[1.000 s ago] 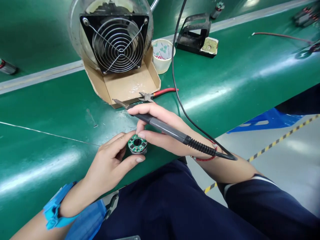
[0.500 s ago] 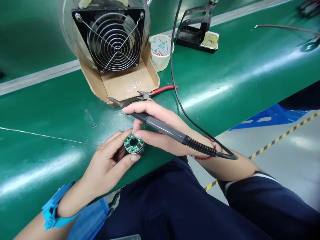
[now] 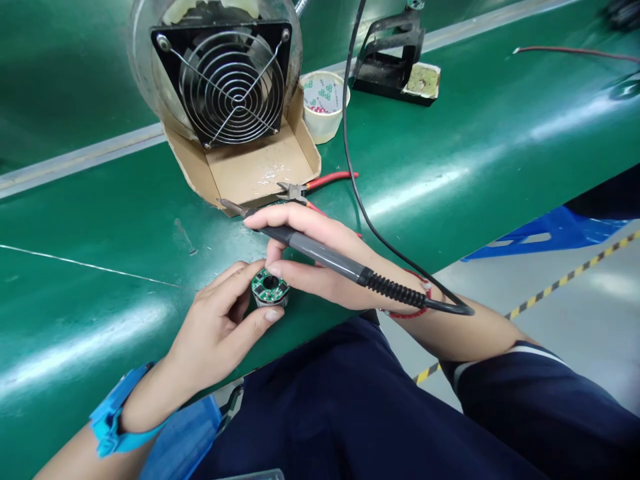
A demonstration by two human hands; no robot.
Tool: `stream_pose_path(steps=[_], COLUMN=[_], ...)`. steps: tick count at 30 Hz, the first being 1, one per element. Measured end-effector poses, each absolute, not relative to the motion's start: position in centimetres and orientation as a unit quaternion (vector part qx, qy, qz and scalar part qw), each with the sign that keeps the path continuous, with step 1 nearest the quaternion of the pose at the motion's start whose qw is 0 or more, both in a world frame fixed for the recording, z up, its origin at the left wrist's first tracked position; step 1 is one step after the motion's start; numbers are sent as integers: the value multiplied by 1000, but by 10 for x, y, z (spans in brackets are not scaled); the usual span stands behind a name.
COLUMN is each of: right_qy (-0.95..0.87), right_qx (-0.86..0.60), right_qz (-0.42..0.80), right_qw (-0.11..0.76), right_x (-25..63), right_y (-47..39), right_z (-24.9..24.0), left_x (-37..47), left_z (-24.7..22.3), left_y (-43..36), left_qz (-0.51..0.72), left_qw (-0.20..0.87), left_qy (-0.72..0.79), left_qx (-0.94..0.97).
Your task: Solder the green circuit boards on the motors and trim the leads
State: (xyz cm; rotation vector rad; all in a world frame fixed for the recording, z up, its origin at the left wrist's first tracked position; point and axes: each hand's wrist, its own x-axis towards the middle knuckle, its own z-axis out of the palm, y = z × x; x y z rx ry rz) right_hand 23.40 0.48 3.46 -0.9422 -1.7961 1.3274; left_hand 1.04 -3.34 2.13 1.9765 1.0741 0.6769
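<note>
Between the thumb and fingers of my left hand (image 3: 215, 320) is a small round green circuit board (image 3: 263, 293) with a dark hole in its middle, sitting on a short metallic cylinder. My right hand (image 3: 320, 257) is closed around a grey and black soldering iron (image 3: 325, 257), its tip pointing left over the front edge of the cardboard tray (image 3: 260, 157). My right thumb and a fingertip touch the board's upper right rim. A thin strand of solder wire (image 3: 100, 268) runs in from the left to my left hand, where its end is hidden.
Behind the tray stands a fan with a wire guard (image 3: 237, 100). Red-handled cutters (image 3: 295, 192) lie at the tray's right front corner. Farther back are a paper cup (image 3: 325, 117) and an iron stand (image 3: 385, 83) with a sponge (image 3: 423, 80). The iron's cable (image 3: 350, 160) loops across the right side.
The board has tilted slightly, so more of the cylinder's side shows. Both hands keep their holds, and the view has shifted a little.
</note>
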Motion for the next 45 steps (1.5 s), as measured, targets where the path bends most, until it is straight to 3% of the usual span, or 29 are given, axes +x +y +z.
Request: stream_pose_path(steps=[10,16,19,24,26,30,34,38,45], right_qy=[-750,-700,-696,-799,-830,-866,-836,-754,-669], right_qx=[-337,-330,-364,-392,-406,-388,-350,-391,-430], right_qz=[441,506,477,310,252,219,242,253,306], right_qw=[361,381,395,333,288,227,346,463,524], right_x=[224,229,229,218,214,213,221,234,248], right_y=[7,4,-4,-9,-6,5,4,-13,-48], right_z=[24,19,20,9,-1,-15,-9,2,-7], left_x=[6,7,7,10,9,1,-1,2,0], left_z=[19,20,20,8,-1,-17,-17,-12,-16], left_y=[-37,-31,-28,-24,-19,-6,1,-5,-13], left_qz=[271,273,283,251,266,407,459,449,380], left_qw=[372,373,355,282,317,435,457,394,335], left_qy=[427,423,438,505,535,542,531,506,509], left_qx=[778,780,776,776,737,593,546,623,696])
